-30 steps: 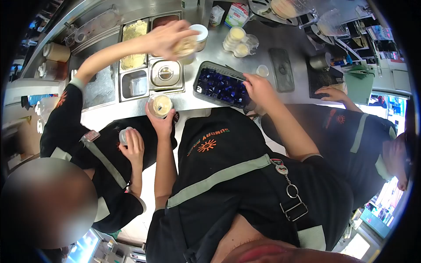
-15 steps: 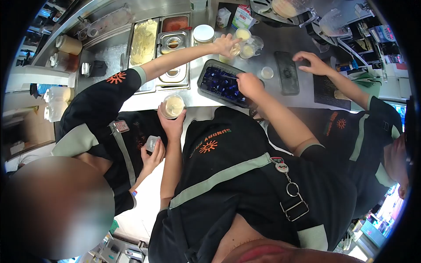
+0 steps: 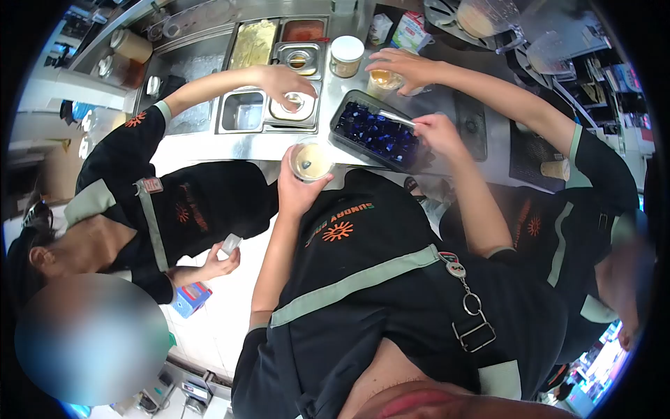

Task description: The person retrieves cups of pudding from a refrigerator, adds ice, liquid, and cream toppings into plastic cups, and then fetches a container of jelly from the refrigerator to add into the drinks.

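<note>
My left hand is wrapped round a clear plastic cup with a cream-coloured filling and a small dark piece on top. It is held in front of my apron, near the counter edge. In my right hand is the handle of a metal spoon, its far end over a dark tray. Dark blue jelly cubes fill much of this tray. The spoon's bowl cannot be made out.
At left, a co-worker's hand is over a steel pan lid; their other hand holds a small clear container. From the right, another co-worker's hand reaches to cups beside a white-lidded jar.
A dark piece now shows in my cup, and the spoon has come into sight. My right hand shifted right. The left co-worker's hand left the cups for the pan lid; the right co-worker's reached the cups.
</note>
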Demonstrator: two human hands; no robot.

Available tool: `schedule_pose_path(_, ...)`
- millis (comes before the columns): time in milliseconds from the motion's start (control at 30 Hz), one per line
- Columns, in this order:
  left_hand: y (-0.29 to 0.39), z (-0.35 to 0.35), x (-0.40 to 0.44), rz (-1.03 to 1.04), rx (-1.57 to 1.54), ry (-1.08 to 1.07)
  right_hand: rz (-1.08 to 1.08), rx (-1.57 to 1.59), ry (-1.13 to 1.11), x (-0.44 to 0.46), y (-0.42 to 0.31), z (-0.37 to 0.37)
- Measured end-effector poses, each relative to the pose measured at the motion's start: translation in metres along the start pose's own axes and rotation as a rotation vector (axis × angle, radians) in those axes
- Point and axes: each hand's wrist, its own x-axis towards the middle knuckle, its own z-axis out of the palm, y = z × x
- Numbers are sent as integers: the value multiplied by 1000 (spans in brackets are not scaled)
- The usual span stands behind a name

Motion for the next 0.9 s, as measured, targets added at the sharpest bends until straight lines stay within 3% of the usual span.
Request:
schedule_pose_path(67,11,3,2,15,-11,-12,-28,274,-71,-17,-2,-12)
schedule_pose_path(233,21,5,7,-2,125,-95,-103,428,-237,-67,-63,-16)
schedule_pose_path(333,18,9,8,44,192,-100,-137,164,-369,-77,-100,4)
schedule_pose_path(400,20,8,10,69,203,-100,-467,-244,-258,-79,-117,20)
schedule_pose_path(533,18,1,13,134,236,-90,-657,-505,-236,-77,-126,41)
schedule_pose_path(667,23,-7,18,118,178,-122,-631,-597,-276,-85,-143,41)
schedule_pose_path(733,32,-18,23,119,116,-132,-684,-451,-180,-95,-149,25)
schedule_pose_path(800,27,-30,35,147,-40,-147,-409,-76,-153,-117,-160,-5)
schedule_pose_path(900,65,-70,69,236,-233,-274,-223,21,35,-125,-127,-40)
